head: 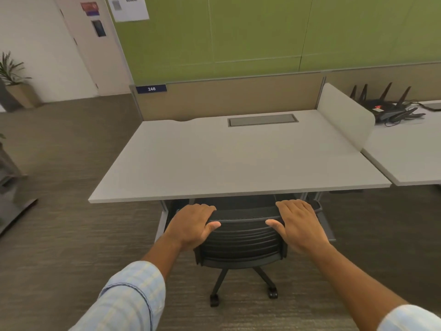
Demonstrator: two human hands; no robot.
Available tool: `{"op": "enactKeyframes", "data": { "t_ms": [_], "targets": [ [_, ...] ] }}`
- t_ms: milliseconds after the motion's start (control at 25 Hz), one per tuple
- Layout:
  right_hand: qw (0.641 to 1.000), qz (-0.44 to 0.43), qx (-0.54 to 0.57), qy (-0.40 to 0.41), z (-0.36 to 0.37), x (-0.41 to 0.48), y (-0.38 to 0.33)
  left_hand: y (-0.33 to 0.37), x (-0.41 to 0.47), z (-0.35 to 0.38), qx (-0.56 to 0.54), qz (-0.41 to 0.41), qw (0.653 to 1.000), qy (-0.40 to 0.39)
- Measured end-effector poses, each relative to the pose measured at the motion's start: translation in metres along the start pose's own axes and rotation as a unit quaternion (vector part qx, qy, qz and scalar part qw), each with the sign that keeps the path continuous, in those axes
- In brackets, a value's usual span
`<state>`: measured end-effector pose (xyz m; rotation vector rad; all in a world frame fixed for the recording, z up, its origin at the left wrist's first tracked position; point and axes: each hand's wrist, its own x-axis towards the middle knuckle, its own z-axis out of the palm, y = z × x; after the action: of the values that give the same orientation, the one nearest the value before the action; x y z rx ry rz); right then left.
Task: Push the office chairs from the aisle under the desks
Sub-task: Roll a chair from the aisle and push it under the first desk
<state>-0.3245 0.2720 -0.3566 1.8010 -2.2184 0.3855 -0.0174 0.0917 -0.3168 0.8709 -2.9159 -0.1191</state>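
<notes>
A black office chair [242, 242] with a ribbed backrest stands at the front edge of a white desk [214, 161]. Its seat is tucked under the desktop and hidden; two wheeled legs show on the carpet behind it. My left hand [193, 225] grips the top left corner of the backrest, fingers over the rim and thumb on the back. My right hand [298, 225] holds the top right corner the same way.
A second white desk [410, 154] adjoins on the right behind a white divider [346, 113], with a black router [386, 108] on it. A tan partition and green wall stand behind. Grey carpet spreads left toward a potted plant [14, 80] and a metal stand base [14, 211].
</notes>
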Motion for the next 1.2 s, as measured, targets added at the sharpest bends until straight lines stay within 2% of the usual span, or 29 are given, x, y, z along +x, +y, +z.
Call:
{"op": "enactKeyframes", "data": {
  "t_ms": [360, 680, 800, 920, 1200],
  "targets": [
    [0.999, -0.004, 0.010, -0.037, 0.007, 0.056, 0.014, -0.014, 0.049, -0.005, 0.006, -0.031, 0.999, -0.013],
    [0.999, 0.006, 0.004, -0.033, 0.014, 0.056, 0.012, -0.002, 0.041, 0.008, 0.017, -0.061, 0.997, 0.045],
    [0.995, 0.019, -0.021, -0.091, 0.011, 0.039, 0.007, 0.019, 0.028, 0.018, 0.038, -0.096, 0.992, 0.076],
    [0.992, 0.023, -0.027, -0.120, 0.001, 0.016, 0.004, 0.040, 0.010, 0.025, 0.069, -0.120, 0.989, 0.057],
    [0.988, 0.078, -0.012, -0.136, -0.031, -0.091, -0.005, 0.117, -0.043, 0.028, 0.113, -0.074, 0.990, 0.033]
  ]
}}
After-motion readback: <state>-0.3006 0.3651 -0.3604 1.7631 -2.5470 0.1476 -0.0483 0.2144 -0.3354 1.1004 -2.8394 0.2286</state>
